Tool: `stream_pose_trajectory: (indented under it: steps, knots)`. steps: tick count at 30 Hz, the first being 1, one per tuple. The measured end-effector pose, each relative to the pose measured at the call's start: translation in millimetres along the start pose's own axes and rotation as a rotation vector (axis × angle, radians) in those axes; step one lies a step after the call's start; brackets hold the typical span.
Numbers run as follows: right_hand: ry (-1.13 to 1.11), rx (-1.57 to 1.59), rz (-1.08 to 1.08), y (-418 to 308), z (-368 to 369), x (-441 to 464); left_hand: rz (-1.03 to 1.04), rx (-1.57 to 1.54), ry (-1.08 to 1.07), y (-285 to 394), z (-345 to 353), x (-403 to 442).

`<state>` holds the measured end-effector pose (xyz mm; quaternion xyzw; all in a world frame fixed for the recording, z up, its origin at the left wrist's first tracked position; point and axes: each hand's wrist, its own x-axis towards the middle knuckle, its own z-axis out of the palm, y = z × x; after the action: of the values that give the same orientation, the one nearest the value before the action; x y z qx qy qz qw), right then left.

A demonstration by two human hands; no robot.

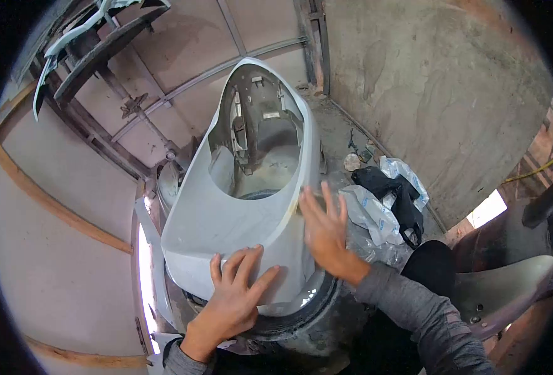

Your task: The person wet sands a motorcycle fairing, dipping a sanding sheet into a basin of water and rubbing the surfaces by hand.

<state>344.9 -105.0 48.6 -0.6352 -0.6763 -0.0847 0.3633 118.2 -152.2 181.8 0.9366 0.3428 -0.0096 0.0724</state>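
A light grey, primer-coloured scooter body panel (217, 222) stands before me, with a large oval opening toward its far end. Through the opening its dusty inside shows, with several moulded clips and brackets. My left hand (234, 297) rests with spread fingers on the panel's near edge. On the right flank lies my right hand (325, 232), fingers apart and slightly blurred, beside a yellowish streak along the ridge. Nothing shows in either hand, though the right palm's underside is hidden. Under the panel's near end is a dark, tyre-like ring (317, 312).
White plastic bags (376, 215) and a black bag (389, 187) lie on the floor to the right. A large board (426, 100) leans behind them. Another panel (507, 290) sits at the right edge. More curved panels (104, 59) hang at upper left.
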Motion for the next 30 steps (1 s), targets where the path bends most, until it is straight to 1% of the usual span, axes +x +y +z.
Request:
stream_pose_trajectory:
  steps: [3,4,5,6,8,10,12,14,16,17,18,20,21,22,24,25,26,28,30]
  knots:
    - [-0.004,0.037,-0.095,-12,-8,-30,0.005,0.026,0.027,-2,-3,0]
    - [-0.012,0.064,-0.136,-12,-12,-32,0.01,-0.013,0.014,-2,-3,-1]
    - [-0.062,-0.009,-0.109,-3,-7,-17,0.01,-0.057,-0.002,-1,-2,-4]
    - [-0.074,-0.009,-0.11,0,-4,-10,0.006,-0.068,-0.007,1,0,-5]
    - [-0.006,-0.023,-0.017,0,2,1,0.0,-0.06,0.0,1,-5,-3]
    - [-0.016,0.007,-0.024,-14,-4,-17,0.005,-0.05,0.0,-2,-6,-5]
    - [-0.041,0.028,-0.14,-10,-11,-25,0.006,-0.056,0.009,-2,-7,-3]
    - [-0.052,-0.009,-0.11,0,-8,-7,0.01,-0.063,0.006,1,-6,-4]
    - [-0.022,0.045,-0.019,-2,-3,1,0.007,-0.057,0.006,4,-5,-4]
    - [-0.033,0.013,-0.083,-13,-4,-12,0.002,-0.044,0.016,3,-8,-3]
    - [-0.024,0.014,-0.085,-16,-6,-19,0.004,-0.036,0.021,1,-9,-3]
    - [-0.021,0.045,-0.191,-12,-11,-29,0.018,-0.065,0.009,0,-7,-4]
    - [-0.057,0.007,-0.142,-4,-10,-15,0.003,-0.079,0.009,0,-6,-4]
    - [-0.067,0.008,-0.143,1,-8,-6,-0.001,-0.087,0.006,1,-5,-4]
    - [-0.004,0.008,-0.03,3,-4,9,0.009,-0.056,0.024,1,-7,-2]
    - [-0.048,-0.005,-0.054,-6,-7,0,0.011,-0.048,0.026,0,-9,-2]
    - [-0.042,-0.003,-0.057,-11,-6,-11,0.01,-0.049,0.024,-2,-9,-3]
    - [-0.034,0.059,-0.184,-14,-7,-26,0.004,-0.059,0.023,-4,-6,-4]
    - [-0.034,0.007,-0.2,1,-2,-5,0.004,-0.056,0.035,-5,-5,-2]
